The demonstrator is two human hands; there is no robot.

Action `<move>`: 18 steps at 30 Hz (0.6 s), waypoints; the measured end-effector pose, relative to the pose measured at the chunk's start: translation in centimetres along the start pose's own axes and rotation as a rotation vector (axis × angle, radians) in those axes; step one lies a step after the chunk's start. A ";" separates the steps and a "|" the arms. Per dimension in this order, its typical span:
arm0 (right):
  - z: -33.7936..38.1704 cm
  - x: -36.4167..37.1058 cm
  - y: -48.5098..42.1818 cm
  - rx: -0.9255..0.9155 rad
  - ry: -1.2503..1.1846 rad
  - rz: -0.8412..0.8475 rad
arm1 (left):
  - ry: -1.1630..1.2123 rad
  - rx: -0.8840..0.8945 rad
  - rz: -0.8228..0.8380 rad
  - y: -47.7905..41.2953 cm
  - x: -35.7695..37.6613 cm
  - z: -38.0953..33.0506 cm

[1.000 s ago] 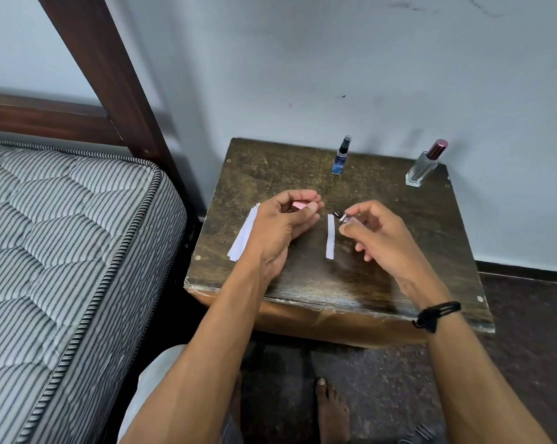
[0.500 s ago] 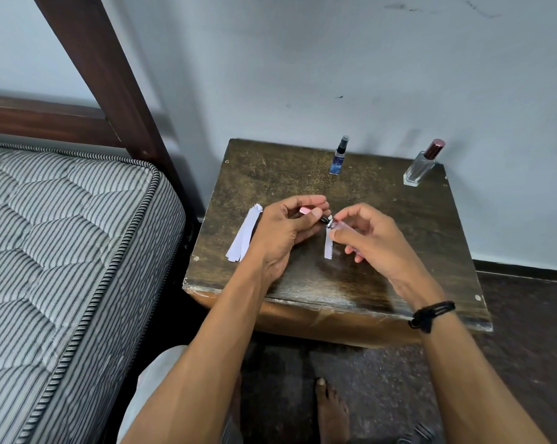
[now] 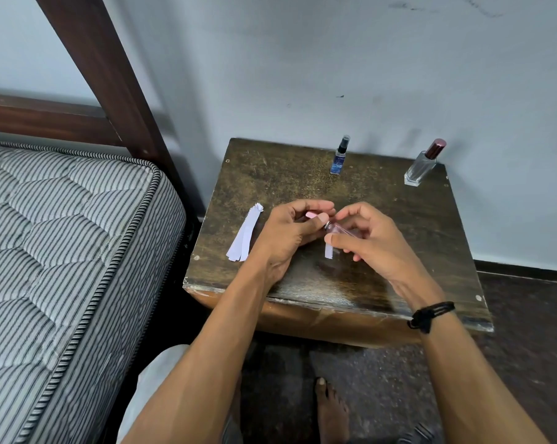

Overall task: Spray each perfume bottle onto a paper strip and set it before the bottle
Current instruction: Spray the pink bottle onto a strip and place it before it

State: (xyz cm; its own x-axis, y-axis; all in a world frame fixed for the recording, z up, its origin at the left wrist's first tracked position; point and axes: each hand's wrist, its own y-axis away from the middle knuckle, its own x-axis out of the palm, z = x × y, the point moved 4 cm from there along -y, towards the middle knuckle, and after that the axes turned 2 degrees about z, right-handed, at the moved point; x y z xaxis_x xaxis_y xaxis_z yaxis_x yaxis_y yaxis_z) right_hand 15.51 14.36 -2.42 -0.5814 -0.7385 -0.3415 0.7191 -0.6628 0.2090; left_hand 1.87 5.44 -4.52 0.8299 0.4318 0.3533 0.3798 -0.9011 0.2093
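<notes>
Scuffed wooden table [image 3: 270,174]; hands [image 3: 331,232] meet over slim pink glass bottle [image 3: 339,230].

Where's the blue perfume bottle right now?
In the head view the blue perfume bottle stands upright at the back edge of the wooden table, near the wall, left of the clear bottle and beyond both hands.

No legible text, label or number on the bottles, strips or table.
</notes>
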 end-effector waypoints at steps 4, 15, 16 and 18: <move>0.0 -0.1 0.1 -0.022 0.029 -0.020 | -0.029 -0.011 0.036 0.1 0.3 -0.1; 0.2 -0.5 0.1 -0.069 0.061 -0.127 | -0.016 0.007 -0.003 0.2 0.1 -0.6; 0.2 -0.5 0.1 -0.070 0.062 -0.131 | -0.004 0.010 -0.018 0.3 0.1 -0.6; 0.2 -0.5 0.1 -0.070 0.067 -0.139 | 0.024 0.015 -0.056 0.3 0.1 -0.6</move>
State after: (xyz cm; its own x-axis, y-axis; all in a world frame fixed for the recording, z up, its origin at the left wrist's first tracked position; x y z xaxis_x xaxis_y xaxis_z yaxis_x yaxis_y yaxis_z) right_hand 15.78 14.63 -2.05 -0.6518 -0.6292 -0.4234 0.6598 -0.7457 0.0925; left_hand 1.80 5.21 -3.88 0.7970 0.4827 0.3632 0.4318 -0.8757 0.2163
